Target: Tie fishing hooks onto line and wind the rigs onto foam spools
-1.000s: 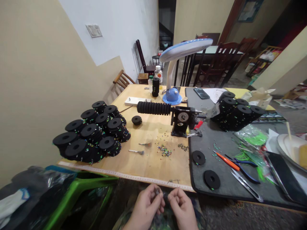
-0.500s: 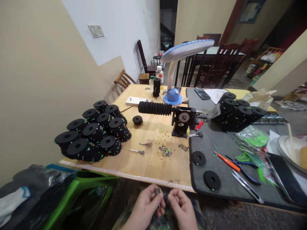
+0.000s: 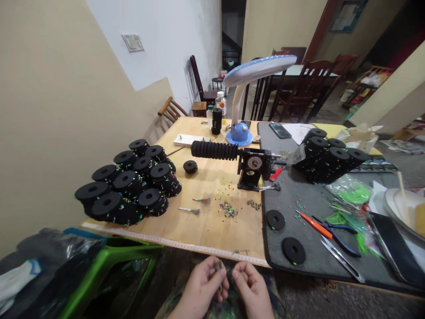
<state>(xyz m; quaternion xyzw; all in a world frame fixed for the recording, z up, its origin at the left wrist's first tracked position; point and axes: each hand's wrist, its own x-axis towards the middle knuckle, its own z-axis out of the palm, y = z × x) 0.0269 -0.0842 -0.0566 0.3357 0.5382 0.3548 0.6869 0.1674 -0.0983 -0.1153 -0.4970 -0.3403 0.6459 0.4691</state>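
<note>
Pinching a slim, dark piece (image 3: 218,266) between thumb and fingertips, the left hand (image 3: 206,283) is nearly closed at the near side of the table (image 3: 186,228), just short of its edge. The right hand (image 3: 251,285) is just beside it, thumb and forefinger pressed together; whether anything fine lies between them I cannot tell. Along the near edge of the table runs a ruler strip (image 3: 172,245), with a small wire piece (image 3: 239,252) close to the hands. Farther in lie scattered coloured beads (image 3: 228,209), small dark metal bits (image 3: 254,204) to their right and two tufted bundles (image 3: 190,210) to their left. Beyond them stands a black machine (image 3: 250,170), a row of black rings (image 3: 214,150) reaching left from it, and farther off a blue-and-white lamp (image 3: 239,135). Stacks of black discs (image 3: 108,204) crowd the left. On the grey mat (image 3: 285,199) at right lie two loose discs (image 3: 294,258), an orange tool (image 3: 315,225), blue-handled pliers (image 3: 345,226) and silver tweezers (image 3: 343,259).
</note>
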